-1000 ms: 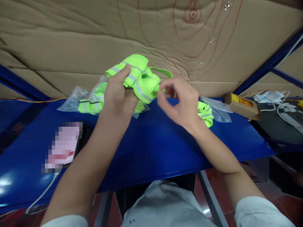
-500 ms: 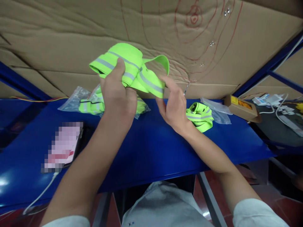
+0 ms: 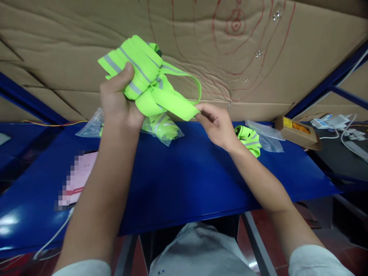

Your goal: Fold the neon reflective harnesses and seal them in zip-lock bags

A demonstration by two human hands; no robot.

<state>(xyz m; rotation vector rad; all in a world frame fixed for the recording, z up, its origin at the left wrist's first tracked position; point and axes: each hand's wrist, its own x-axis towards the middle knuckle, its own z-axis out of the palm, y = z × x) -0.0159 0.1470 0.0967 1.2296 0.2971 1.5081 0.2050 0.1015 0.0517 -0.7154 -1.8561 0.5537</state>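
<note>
My left hand (image 3: pixel 119 99) is wrapped round a folded bundle of neon-yellow reflective strap (image 3: pixel 140 63) with grey stripes, raised above the table. The thumb presses on the near face of the bundle; the other fingers are hidden behind it. A loose loop hangs off the bundle's right side, and my right hand (image 3: pixel 215 122) pinches the end of that loop between thumb and fingertips. Below the bundle, more yellow strap in a clear plastic bag (image 3: pixel 165 130) lies on the table. Another coil of strap (image 3: pixel 249 140) rests just behind my right wrist.
The blue table (image 3: pixel 184 180) backs onto a cardboard panel (image 3: pixel 86 46) with red drawn lines. A phone (image 3: pixel 79 180) with a white cable lies left, partly behind my left forearm. At right are a flat plastic bag (image 3: pixel 268 140) and a small cardboard box (image 3: pixel 299 132).
My left hand has moved left and up with the bundle, tilting it. My right hand has shifted slightly right and down, closing on the loop and drawing it out longer.
</note>
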